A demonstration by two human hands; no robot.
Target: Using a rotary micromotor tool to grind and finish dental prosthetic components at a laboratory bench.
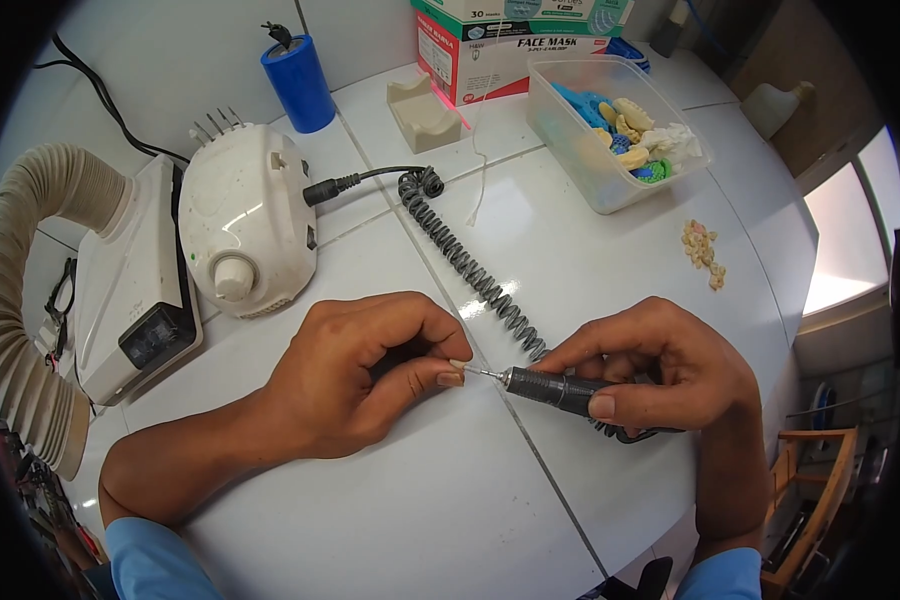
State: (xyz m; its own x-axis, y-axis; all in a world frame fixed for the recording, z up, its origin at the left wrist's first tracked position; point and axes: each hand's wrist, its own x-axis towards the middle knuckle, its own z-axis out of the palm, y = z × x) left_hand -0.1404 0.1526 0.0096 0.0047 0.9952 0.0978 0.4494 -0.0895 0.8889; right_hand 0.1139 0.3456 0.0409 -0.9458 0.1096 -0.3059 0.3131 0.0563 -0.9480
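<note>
Sleeve (727, 576), R hand (685, 365) w/ handpc (555, 390) nr tbl edge (798, 270); gap to tub (575, 158).

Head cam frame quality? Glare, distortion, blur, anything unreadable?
Head view: fisheye bowing toward the rim, corners black; glare on the white tabletop beside the coiled cord; bright area at far right blown out; no obvious motion blur on the black handpiece; pale piece in the left hand too small to read.
</note>
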